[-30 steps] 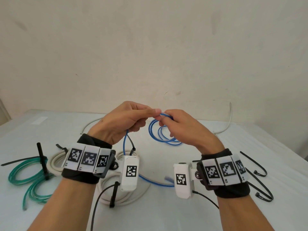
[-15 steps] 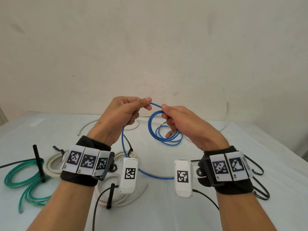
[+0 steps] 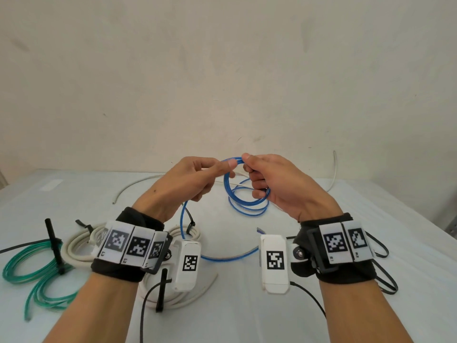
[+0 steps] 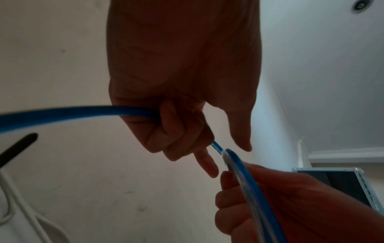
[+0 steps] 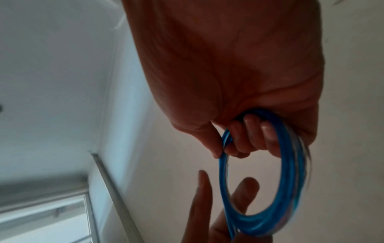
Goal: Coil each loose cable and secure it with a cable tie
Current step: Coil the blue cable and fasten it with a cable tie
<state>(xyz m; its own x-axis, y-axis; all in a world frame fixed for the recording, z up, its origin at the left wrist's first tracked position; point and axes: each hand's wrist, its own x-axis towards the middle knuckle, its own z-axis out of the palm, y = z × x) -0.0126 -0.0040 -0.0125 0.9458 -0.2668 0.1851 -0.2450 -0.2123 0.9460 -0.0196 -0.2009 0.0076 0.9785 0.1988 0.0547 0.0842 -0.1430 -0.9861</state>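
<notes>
A thin blue cable (image 3: 237,194) is wound in several loops held above the table. My right hand (image 3: 269,184) grips the top of the coil (image 5: 290,164) with curled fingers. My left hand (image 3: 197,177) holds the loose blue strand (image 4: 83,111) in its curled fingers and brings it up to the coil's top. The cable's free tail (image 3: 222,257) droops to the white table (image 3: 247,318) between my wrists. Loose black cable ties (image 3: 380,276) lie at the right behind my right wrist.
A green coil (image 3: 32,268) with a black tie lies at the left. Two tied cream cable coils (image 3: 79,243) sit by and under my left wrist. A loose white cable (image 3: 133,186) runs along the back of the table by the wall.
Both hands have risen and come together again at the top of the coil. The left hand has brought another turn of blue cable up to the right hand.
</notes>
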